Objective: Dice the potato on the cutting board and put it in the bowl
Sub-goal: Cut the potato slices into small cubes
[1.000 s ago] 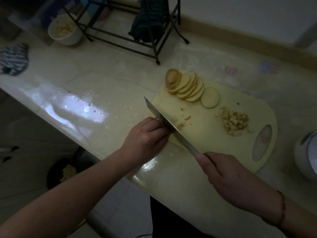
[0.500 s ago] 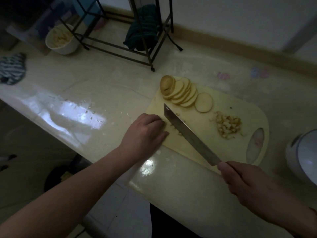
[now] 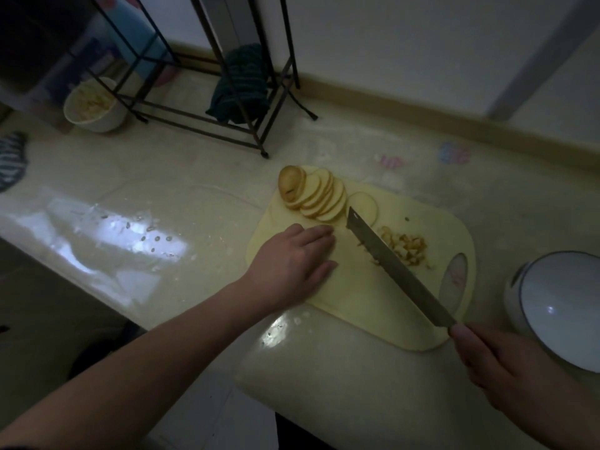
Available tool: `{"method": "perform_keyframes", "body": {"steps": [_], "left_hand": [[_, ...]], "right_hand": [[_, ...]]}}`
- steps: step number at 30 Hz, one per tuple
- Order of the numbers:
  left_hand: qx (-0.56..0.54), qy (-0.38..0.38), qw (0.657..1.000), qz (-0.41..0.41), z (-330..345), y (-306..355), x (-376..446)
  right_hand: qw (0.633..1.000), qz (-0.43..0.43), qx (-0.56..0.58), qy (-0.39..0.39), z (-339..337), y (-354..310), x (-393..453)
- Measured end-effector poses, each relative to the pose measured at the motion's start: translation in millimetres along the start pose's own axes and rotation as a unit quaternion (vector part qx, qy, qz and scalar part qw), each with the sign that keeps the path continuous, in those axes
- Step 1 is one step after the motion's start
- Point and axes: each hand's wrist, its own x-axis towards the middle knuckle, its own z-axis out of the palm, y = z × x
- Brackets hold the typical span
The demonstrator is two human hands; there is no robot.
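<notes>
The pale worktop (image 3: 181, 196) holds everything. On it lies the yellow cutting board (image 3: 357, 297), with its long side going from near left to far right, and its handle hole at the right end.

At the far right, near the worktop's edge, sits a white bowl (image 3: 565, 306). It is close to the board, likely so the cut bits can go in with a short push.

The left hand (image 3: 292, 261) lies flat on the left part of the board with fingers straight and together, holding nothing. It probably keeps the board from sliding.

The right hand (image 3: 500, 368) is wrapped tight around the handle of the knife (image 3: 399, 271). The blade is long and points away, from the near right up to the far left, tip close to the slices. Its flat side leans over the board, maybe to sweep bits together.

The potato slices (image 3: 315, 196) lean on each other in a row at the far left of the board, the brown end piece at the left. One round slice lies flat at the right.

The small pile of potato cubes (image 3: 406, 248) sits just right of the blade. Most of the potato is not diced yet.
</notes>
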Motion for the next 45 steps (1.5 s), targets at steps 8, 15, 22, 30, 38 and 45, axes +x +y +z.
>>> {"method": "perform_keyframes", "body": {"steps": [8, 15, 22, 30, 38, 45], "left_hand": [[-0.083, 0.109, 0.991, -0.008, -4, 7, 6], [-0.198, 0.173, 0.964, 0.048, -55, 23, 19], [-0.127, -0.056, 0.981, 0.137, -40, 57, 26], [-0.072, -0.116, 0.984, 0.111, -28, 63, 31], [-0.1, -0.1, 0.986, 0.087, -35, 62, 35], [-0.15, -0.125, 0.963, 0.183, -29, 77, 40]], "right_hand": [[0.997, -0.018, -0.068, 0.025, -5, 8, -10], [0.951, -0.102, -0.287, 0.056, -19, -6, -15], [0.914, -0.148, -0.369, 0.081, -23, -19, -10], [0.906, -0.154, -0.378, 0.112, -6, -10, -5], [0.883, -0.212, -0.392, 0.143, -8, -5, -2], [0.873, -0.238, -0.394, 0.163, -1, -3, 1]]}}
